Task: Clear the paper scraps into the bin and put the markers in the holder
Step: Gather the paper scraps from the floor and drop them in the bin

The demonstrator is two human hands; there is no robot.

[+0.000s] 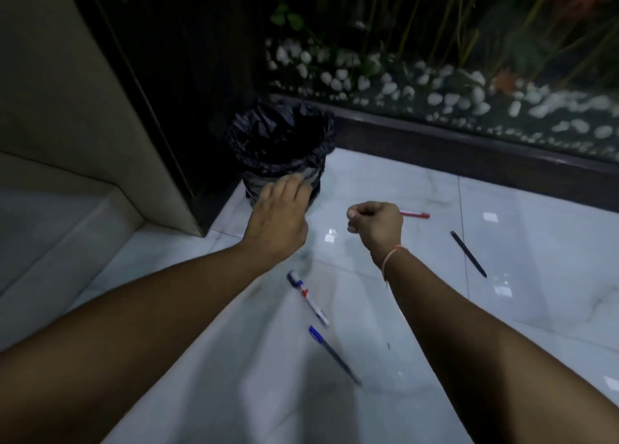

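- Scraps seem to be the step in hand: our left hand (pixel 279 214) reaches to the bin (pixel 281 148), fingers loosely curled at its side just under the rim, touching or nearly touching the black liner. We cannot tell whether it holds paper; the fingertips are blurred.
- Our right hand (pixel 375 224) is raised over the floor (pixel 536 242) with its fingers curled into a fist. It may enclose a scrap, but nothing shows between the fingers, so we cannot say.
- No loose scraps show on the floor, so we judge the paper part nearly done.
- Markers are untouched, all lying flat on the floor: a red one (pixel 415 214) just behind our right hand, a black one (pixel 468 254) further right, a white one (pixel 308 298) between our forearms, and a blue one (pixel 331 353) nearest us.
- No holder is in view, so the next move calls for emptying whatever the hands hold into the bin's mouth, then gathering the four markers and finding the holder.
- The floor is glossy pale marble tile with bright reflections, so the markers may roll or slide when pinched.
- The bin stands in a corner by a dark frame and a cream wall (pixel 67 91); behind runs a dark ledge under a glass panel (pixel 469 58) showing white pebbles and plants. Light is dim.
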